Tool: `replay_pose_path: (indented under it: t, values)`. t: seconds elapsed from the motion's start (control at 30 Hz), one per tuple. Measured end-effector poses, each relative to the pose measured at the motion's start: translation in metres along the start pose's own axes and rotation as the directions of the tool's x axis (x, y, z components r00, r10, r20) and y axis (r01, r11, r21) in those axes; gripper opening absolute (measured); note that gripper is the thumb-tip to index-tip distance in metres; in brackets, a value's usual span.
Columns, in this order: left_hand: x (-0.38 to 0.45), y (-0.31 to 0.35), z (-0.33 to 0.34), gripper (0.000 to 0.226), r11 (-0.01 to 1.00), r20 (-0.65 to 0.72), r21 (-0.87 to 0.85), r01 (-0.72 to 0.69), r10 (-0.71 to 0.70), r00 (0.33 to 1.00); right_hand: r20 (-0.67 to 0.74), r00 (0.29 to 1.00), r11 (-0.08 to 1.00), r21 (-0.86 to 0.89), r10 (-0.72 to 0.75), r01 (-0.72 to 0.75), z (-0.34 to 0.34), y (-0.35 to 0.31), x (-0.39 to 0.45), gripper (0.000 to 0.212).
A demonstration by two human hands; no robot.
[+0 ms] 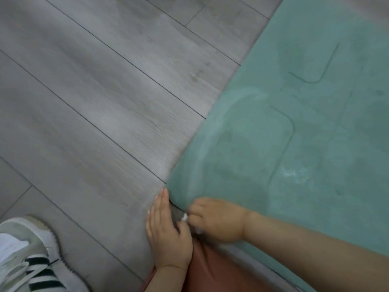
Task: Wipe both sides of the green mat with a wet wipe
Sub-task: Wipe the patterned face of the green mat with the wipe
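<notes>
The green mat point(305, 127) lies on the grey plank floor and fills the right half of the view, with pale streaks across its surface. At the mat's near left corner, my left hand point(166, 232) rests flat on the floor, fingers straight, fingertips at the lifted corner. My right hand point(214, 220) has its fingers curled on that corner's edge. A bit of white wet wipe point(184, 217) shows under those fingers. The corner is raised slightly and its grey underside peeks out between my hands.
A white sneaker with dark stripes point(31, 258) stands on the floor at the lower left. A reddish-brown trouser leg point(210, 270) lies below my hands. Grey floor planks point(94, 102) stretch across the left.
</notes>
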State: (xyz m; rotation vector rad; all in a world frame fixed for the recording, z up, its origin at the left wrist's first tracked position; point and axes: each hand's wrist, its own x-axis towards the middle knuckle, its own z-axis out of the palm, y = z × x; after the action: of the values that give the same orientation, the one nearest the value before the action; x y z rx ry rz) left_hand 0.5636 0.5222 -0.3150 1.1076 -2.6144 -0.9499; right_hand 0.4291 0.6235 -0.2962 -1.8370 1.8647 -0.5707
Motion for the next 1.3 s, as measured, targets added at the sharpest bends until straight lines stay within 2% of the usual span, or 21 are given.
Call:
replay_pose_path:
  t: [0.07,0.13,0.17,0.23,0.3,0.33,0.37,0.43,0.53,0.6,0.67,0.73,0.8,0.87,0.9,0.97,1.03,1.1,1.17,1.2,1.3]
  values:
    - [0.000,0.001,0.000,0.080,1.000,0.008,0.001,0.012,-0.012,1.000,0.135,0.977,0.984,-0.041,-0.166,0.173,-0.019,0.018,-0.007,0.017]
    - [0.000,0.002,-0.001,0.080,1.000,0.008,-0.008,0.025,-0.025,1.000,-0.156,0.986,0.990,-0.118,0.055,-0.074,-0.057,0.076,0.001,0.027]
    - [0.000,0.002,0.000,0.080,0.999,0.006,-0.008,0.033,-0.033,0.999,-0.366,0.903,0.948,-0.131,0.225,-0.289,-0.081,0.111,0.002,0.029]
    - [-0.001,0.002,0.000,0.080,0.999,0.008,-0.006,0.040,-0.040,0.999,-0.614,0.541,0.684,-0.003,0.574,-0.730,-0.126,0.172,-0.012,0.021]
    - [-0.001,0.003,-0.001,0.080,0.999,0.000,-0.014,0.030,-0.030,1.000,-0.558,-0.045,0.205,0.377,0.828,-0.903,-0.150,0.206,-0.033,0.020]
    - [0.000,0.003,0.000,0.080,0.999,-0.001,-0.014,0.035,-0.035,0.999,-0.472,-0.237,0.059,0.531,0.849,-0.846,-0.147,0.208,-0.033,0.027]
    - [0.000,0.004,0.000,0.080,0.999,0.005,-0.008,0.043,-0.043,0.999,-0.475,-0.273,0.064,0.580,0.837,-0.812,-0.137,0.203,-0.027,0.031]
    - [-0.001,0.004,-0.001,0.080,0.999,0.009,0.002,0.041,-0.041,0.999,-0.581,0.007,0.332,0.456,0.814,-0.826,-0.101,0.169,-0.008,0.026]
    - [0.000,0.006,-0.003,0.079,1.000,0.003,0.003,0.024,-0.024,1.000,-0.341,0.799,0.867,0.122,0.495,-0.484,-0.037,0.060,0.001,0.020]
    - [0.001,0.006,-0.002,0.078,1.000,-0.002,0.020,0.011,-0.011,1.000,0.059,0.996,0.997,0.024,0.070,-0.072,-0.018,0.020,-0.013,0.018]
    - [0.001,0.005,-0.002,0.079,1.000,0.000,0.024,0.010,-0.010,1.000,0.098,0.994,0.997,-0.049,-0.047,0.052,-0.038,0.046,-0.022,0.023]
    - [0.001,0.005,-0.001,0.079,1.000,0.007,0.009,0.021,-0.021,1.000,-0.282,0.927,0.954,-0.093,0.247,-0.283,-0.069,0.111,-0.026,0.026]
    - [0.000,0.003,0.000,0.080,0.999,0.011,-0.005,0.036,-0.036,0.999,-0.565,0.469,0.586,0.031,0.679,-0.810,-0.114,0.175,-0.047,0.022]
    - [-0.002,0.002,0.001,0.081,0.999,0.015,-0.019,0.044,-0.044,0.999,-0.551,-0.084,0.134,0.344,0.831,-0.929,-0.139,0.205,-0.071,0.028]
    - [-0.002,0.001,0.002,0.082,0.999,0.019,-0.018,0.050,-0.050,0.999,-0.522,-0.187,0.077,0.442,0.832,-0.894,-0.137,0.201,-0.067,0.028]
    - [-0.002,0.000,0.001,0.082,0.999,0.033,-0.011,0.049,-0.049,0.998,-0.568,-0.030,0.267,0.432,0.823,-0.861,-0.109,0.165,-0.044,0.019]
    - [-0.001,0.002,0.000,0.081,0.999,0.025,-0.023,0.040,-0.039,0.999,-0.540,0.413,0.627,0.303,0.734,-0.718,-0.061,0.101,-0.023,0.020]
    - [-0.001,0.002,0.000,0.080,0.999,0.029,-0.016,0.042,-0.042,0.999,-0.203,0.908,0.930,0.114,0.367,-0.350,-0.019,0.026,-0.025,0.020]
    - [-0.002,0.003,-0.001,0.079,0.999,0.029,-0.014,0.042,-0.042,0.999,0.198,0.980,0.999,0.051,-0.027,0.018,-0.003,-0.006,-0.039,0.013]
    - [-0.002,0.003,-0.001,0.079,0.999,0.024,-0.019,0.040,-0.040,0.999,0.217,0.972,0.995,0.057,-0.089,0.079,-0.006,0.003,-0.043,0.010]
    - [-0.002,0.003,-0.001,0.078,0.999,0.019,-0.035,0.029,-0.028,0.999,-0.207,0.936,0.957,-0.006,0.283,-0.291,-0.055,0.089,-0.041,0.021]
